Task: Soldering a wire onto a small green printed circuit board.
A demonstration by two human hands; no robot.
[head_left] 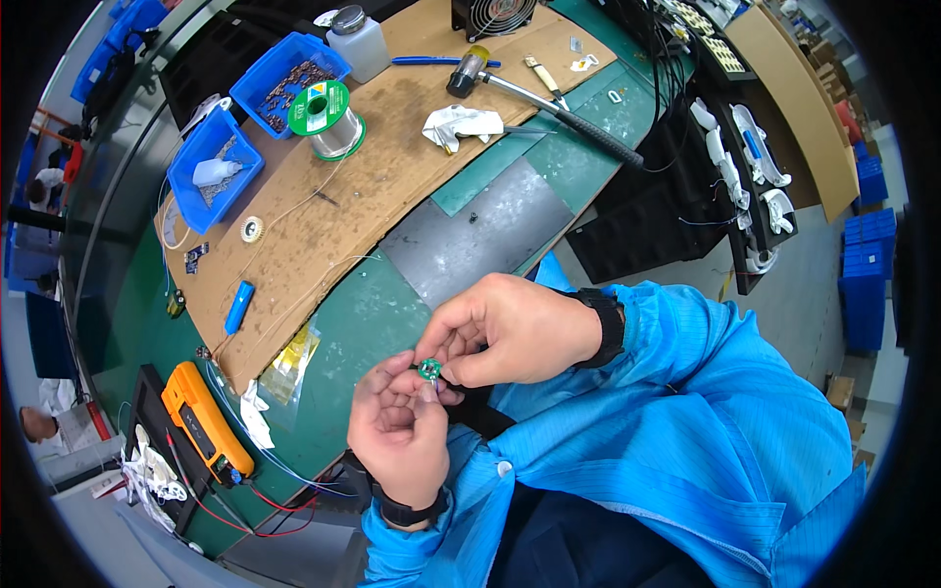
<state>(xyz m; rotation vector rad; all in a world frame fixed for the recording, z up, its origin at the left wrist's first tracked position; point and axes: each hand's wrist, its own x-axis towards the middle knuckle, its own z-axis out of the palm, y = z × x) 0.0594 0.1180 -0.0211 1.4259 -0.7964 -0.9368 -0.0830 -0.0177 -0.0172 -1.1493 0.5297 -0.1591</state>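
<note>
A small round green circuit board (429,369) is held up between my two hands, close to my body and over the near edge of the bench. My left hand (400,421) pinches it from below with thumb and fingers. From the right, the thumb and forefinger of my right hand (510,333) close on the board's other side. Something small and metallic shows by my left thumb; I cannot make out what it is. Beyond my hands lies a dark grey metal plate (480,230) on the green bench mat (377,304).
Cardboard (392,176) covers much of the bench, bearing a solder wire spool (338,132), blue parts bins (221,181), a white bottle (359,44) and a hammer (549,106). An orange multimeter (203,421) with leads lies at left. Black trays (647,230) with white parts stand at right.
</note>
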